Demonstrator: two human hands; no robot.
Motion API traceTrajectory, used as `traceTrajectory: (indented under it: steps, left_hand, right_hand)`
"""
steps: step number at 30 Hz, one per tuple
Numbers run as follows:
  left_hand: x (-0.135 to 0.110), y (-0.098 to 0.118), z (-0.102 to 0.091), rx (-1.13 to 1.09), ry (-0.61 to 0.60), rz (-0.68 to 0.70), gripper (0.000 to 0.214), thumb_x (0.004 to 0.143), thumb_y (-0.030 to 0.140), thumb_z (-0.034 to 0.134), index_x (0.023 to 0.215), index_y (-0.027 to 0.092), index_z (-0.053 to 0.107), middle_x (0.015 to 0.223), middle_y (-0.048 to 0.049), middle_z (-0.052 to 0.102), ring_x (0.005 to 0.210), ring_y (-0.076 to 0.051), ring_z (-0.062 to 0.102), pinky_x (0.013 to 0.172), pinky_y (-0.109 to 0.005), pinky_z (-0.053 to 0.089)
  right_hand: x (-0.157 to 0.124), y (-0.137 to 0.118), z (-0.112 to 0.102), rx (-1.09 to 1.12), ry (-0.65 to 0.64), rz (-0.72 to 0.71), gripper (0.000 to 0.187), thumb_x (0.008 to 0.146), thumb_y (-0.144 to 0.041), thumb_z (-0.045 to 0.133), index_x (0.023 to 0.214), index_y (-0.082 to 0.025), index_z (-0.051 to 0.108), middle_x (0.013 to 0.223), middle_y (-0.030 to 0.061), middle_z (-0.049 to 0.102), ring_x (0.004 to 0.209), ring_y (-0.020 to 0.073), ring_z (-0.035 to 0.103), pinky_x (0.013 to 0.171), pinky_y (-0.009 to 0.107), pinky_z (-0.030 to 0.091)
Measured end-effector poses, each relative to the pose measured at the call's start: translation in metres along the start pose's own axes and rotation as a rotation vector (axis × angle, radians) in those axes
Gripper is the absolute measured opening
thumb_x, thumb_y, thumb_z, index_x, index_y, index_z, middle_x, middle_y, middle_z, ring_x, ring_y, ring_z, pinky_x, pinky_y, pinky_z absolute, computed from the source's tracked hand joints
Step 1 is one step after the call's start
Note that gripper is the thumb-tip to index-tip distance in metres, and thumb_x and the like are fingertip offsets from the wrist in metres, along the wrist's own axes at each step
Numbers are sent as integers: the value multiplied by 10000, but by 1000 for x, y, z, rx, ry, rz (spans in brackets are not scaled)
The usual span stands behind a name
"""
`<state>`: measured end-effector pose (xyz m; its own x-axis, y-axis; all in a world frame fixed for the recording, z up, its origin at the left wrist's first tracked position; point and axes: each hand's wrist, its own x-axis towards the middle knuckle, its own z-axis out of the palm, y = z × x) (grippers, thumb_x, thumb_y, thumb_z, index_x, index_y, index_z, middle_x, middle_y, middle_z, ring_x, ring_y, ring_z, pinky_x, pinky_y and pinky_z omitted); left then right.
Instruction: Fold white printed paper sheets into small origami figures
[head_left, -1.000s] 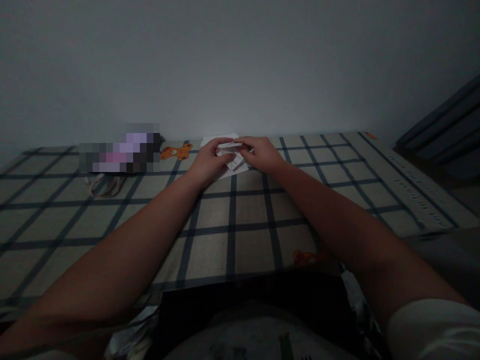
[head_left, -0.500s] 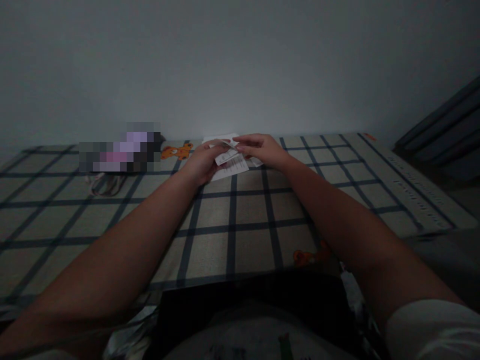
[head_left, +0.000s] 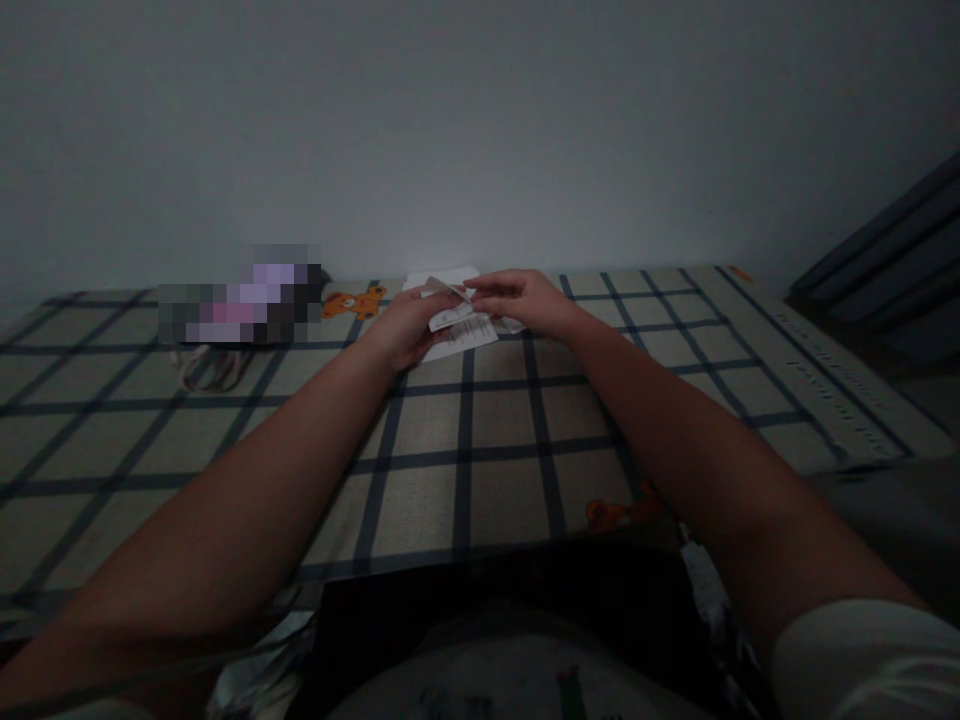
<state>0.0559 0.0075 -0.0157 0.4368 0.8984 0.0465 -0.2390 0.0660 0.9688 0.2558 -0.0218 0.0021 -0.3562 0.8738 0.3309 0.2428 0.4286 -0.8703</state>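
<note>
the paper (head_left: 450, 318) is white, the tablecloth (head_left: 495, 412) blue-checked beige.

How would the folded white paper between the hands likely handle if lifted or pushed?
The folded white paper is probably flexible and easily creased: it looks thin, with a raised flap between the left hand and right hand. It is likely light, showing only thin layers. Pushed, it would more likely slide or bend than roll, since its visible panels look flat.

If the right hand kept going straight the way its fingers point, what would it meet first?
Most likely the folded paper in the left hand; the right hand's fingertips may already touch its edge, but depth is unclear in this dim view.
</note>
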Motion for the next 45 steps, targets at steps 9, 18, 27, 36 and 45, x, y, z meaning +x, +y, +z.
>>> traceTrajectory:
  steps: [9, 18, 27, 36, 45]
  left_hand:
    - [-6, 2, 11, 39, 8, 43, 295, 644, 269, 815, 905, 161, 731, 917, -59, 747, 767, -169, 674, 742, -308, 535]
    - [-3, -4, 6, 76, -19, 123, 284, 670, 296, 800, 897, 141, 726, 868, -73, 744, 744, -176, 685, 748, -316, 514]
    - [-5, -1, 8, 24, -14, 77, 300, 631, 224, 821, 902, 126, 736, 899, -86, 748, 723, -165, 681, 799, -340, 525]
    - [-5, 3, 8, 16, -12, 54, 353, 633, 180, 797, 983, 152, 754, 938, -97, 760, 762, -200, 694, 752, -360, 544]
    - [-6, 3, 9, 25, 19, 88, 368, 612, 258, 855, 933, 114, 747, 899, -101, 747, 767, -194, 704, 836, -379, 536]
  right_hand:
    - [1, -3, 5, -165, 82, -61, 412, 763, -342, 752, 1122, -142, 723, 1037, 89, 691, 838, 145, 621, 806, 300, 522]
    - [0, 5, 3, -200, 78, -112, 454, 764, -363, 750, 1174, -179, 689, 1174, 96, 618, 893, 143, 617, 826, 302, 538]
    - [-1, -4, 1, -93, 7, -29, 457, 805, -382, 707, 1198, -151, 686, 1029, 86, 707, 859, 156, 630, 804, 306, 538]
    - [-1, 2, -5, -30, -73, -31, 433, 823, -344, 695, 1215, -160, 686, 1073, 84, 723, 911, 155, 647, 831, 301, 532]
    - [-3, -1, -5, -27, -39, -24, 407, 816, -346, 704, 1181, -167, 709, 1074, 82, 729, 920, 156, 657, 828, 291, 535]
